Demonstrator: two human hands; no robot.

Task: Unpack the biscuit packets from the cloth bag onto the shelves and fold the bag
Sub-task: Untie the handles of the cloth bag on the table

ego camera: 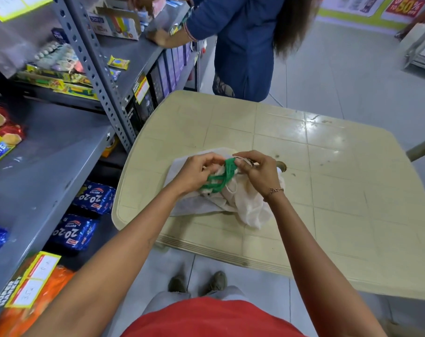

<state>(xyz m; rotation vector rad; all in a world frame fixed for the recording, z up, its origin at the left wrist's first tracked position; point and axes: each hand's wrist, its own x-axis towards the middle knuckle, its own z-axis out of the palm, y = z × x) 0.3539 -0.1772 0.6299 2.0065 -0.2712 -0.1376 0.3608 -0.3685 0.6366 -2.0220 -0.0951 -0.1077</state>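
A white cloth bag [250, 205] lies crumpled on the cream plastic table [328, 190]. Its green handles [222, 176] are bunched up above it. My left hand [196, 175] pinches the handles from the left and my right hand [257, 172] grips them from the right. Blue biscuit packets [94, 197] lie on a lower shelf at the left, with a second blue pack [73, 232] below. A red and yellow Marie packet [2, 139] rests on the grey shelf [48, 154] at the far left.
The grey metal rack [102, 76] stands left of the table, stocked with boxes and packets. A person in blue [243, 45] stands at the rack beyond the table's far edge. Orange packs [36, 300] fill the bottom left. Tiled floor [352, 69] lies behind.
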